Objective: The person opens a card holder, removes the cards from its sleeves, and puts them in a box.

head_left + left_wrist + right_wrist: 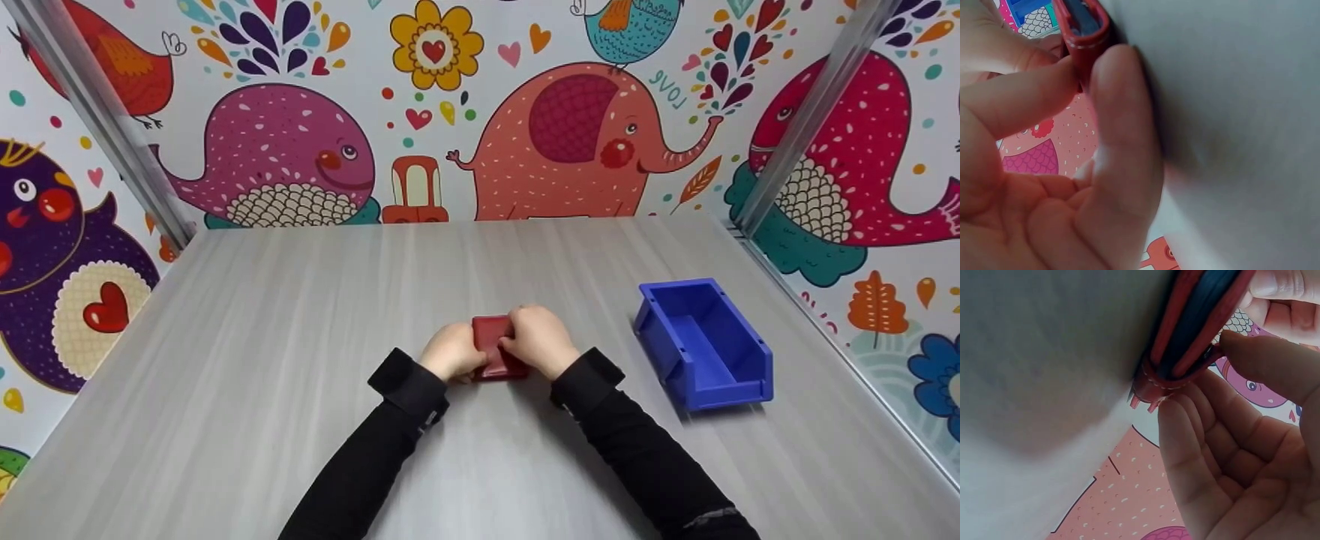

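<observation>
A red wallet (491,346) with a smooth, shiny cover lies on the table between both hands. My left hand (451,352) pinches its left side between thumb and finger, as the left wrist view shows at the wallet's end (1090,53). On the other side, my right hand (543,341) pinches a thin red edge or flap with the thumb, while its fingers touch the stitched end of the wallet (1154,385). Dark blue-grey layers show between the red sides in the right wrist view. What lies inside cannot be made out.
A blue plastic bin (679,349) with a low front stands on the table to the right of the hands. The grey wood-grain table (300,315) is bordered by walls with cartoon animals (562,150) and metal corner posts (817,112).
</observation>
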Demonstrator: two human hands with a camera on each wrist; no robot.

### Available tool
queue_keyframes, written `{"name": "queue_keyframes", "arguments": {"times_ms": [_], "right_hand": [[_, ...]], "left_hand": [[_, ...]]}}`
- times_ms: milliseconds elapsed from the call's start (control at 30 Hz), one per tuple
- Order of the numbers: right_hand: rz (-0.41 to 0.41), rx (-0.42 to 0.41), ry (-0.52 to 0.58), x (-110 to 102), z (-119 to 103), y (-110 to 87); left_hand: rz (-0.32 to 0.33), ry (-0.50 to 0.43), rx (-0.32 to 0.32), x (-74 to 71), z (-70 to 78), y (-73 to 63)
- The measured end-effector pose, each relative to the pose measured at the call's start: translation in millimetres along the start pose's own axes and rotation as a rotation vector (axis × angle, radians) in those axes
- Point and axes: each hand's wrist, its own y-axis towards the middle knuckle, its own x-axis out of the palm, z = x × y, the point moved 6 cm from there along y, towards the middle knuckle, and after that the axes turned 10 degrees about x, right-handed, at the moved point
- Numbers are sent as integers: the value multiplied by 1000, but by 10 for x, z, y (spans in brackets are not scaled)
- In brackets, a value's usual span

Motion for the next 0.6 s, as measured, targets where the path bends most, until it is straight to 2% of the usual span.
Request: {"name": "queue_keyframes", "arguments": {"times_ms": [400, 600], "right_hand": [[72, -119, -3, -23, -66, -8], [72, -131, 4, -27, -57, 12]], "left_hand": [[-3, -31, -10, 14, 4, 2], [-3, -28, -13, 10, 4, 0]]}}
